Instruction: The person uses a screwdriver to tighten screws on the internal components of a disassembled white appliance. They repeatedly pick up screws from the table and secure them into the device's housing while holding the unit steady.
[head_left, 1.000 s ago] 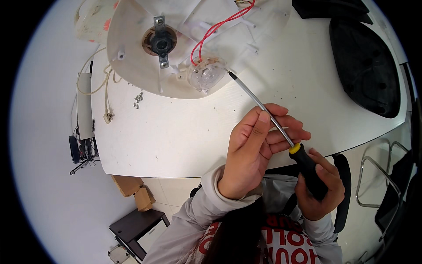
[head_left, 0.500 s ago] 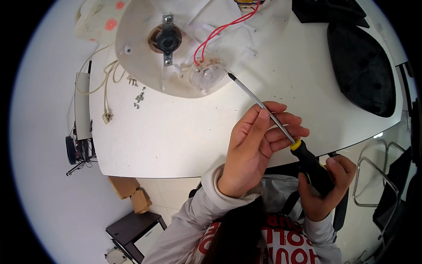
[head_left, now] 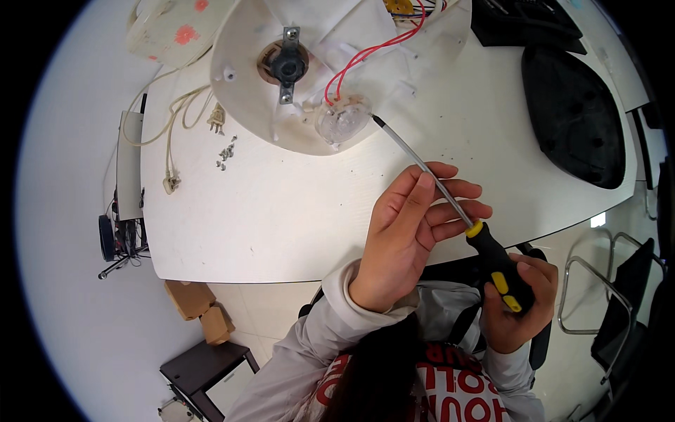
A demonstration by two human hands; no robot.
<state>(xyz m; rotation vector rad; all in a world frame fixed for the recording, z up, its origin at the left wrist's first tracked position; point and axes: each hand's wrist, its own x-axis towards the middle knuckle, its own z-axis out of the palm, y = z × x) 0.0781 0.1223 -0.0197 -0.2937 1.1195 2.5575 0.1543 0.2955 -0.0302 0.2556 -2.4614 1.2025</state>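
My left hand (head_left: 404, 228) pinches the screwdriver (head_left: 402, 146); my right hand (head_left: 526, 320) curls around its handle (head_left: 490, 247). I see a clear round part (head_left: 342, 124) ahead of my left hand.

A long screwdriver (head_left: 461, 214) with a steel shaft, dark tip, yellow collar and black handle with yellow patches is held aslant, its tip directed away and to the left. The tip is placed at the rim of a rounded, transparent plastic casing (head_left: 342, 121); whether contact is made cannot be told. Two red wires (head_left: 373, 50) are run into the casing's far side.
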